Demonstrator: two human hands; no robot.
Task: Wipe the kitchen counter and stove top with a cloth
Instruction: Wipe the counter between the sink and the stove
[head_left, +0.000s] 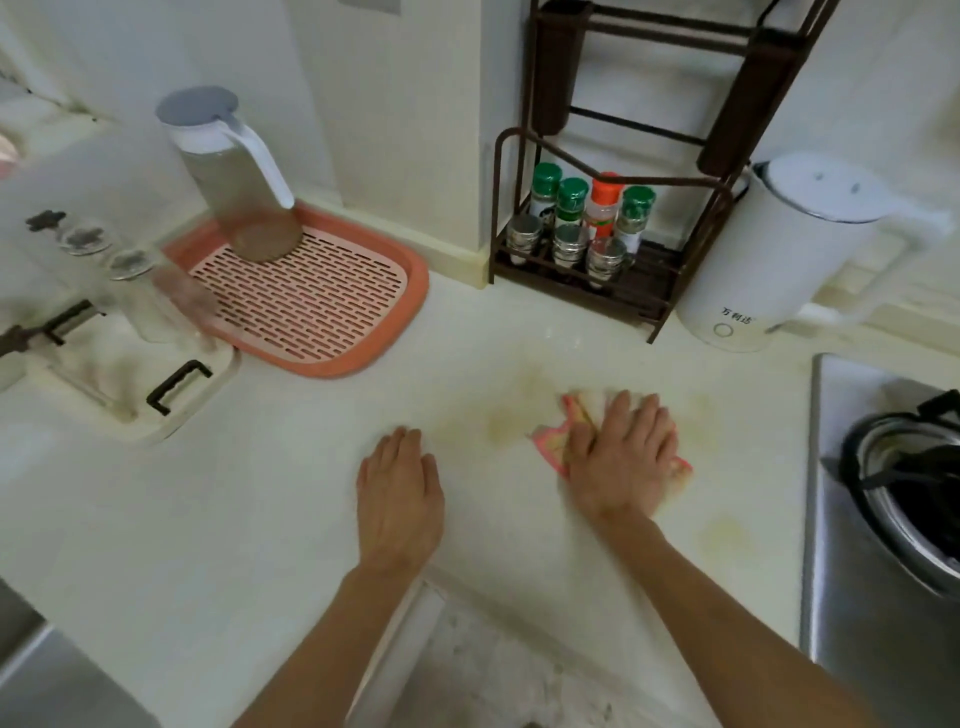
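Pressing cloth (558, 441) flat — right hand (621, 457) on stained counter (260, 493).

The table (260, 519) looks like smooth, pale, faintly glossy stone with yellowish stains. The cloth (553, 441) is soft pink-edged fabric. The stove top (841, 597) is brushed, shiny metal. The tray (322, 301) is matt pink plastic, the rack (670, 306) dark metal, the kettle (769, 249) smooth white plastic.

Single head-worn view, angled steeply down and forward, close over the counter (260, 519).
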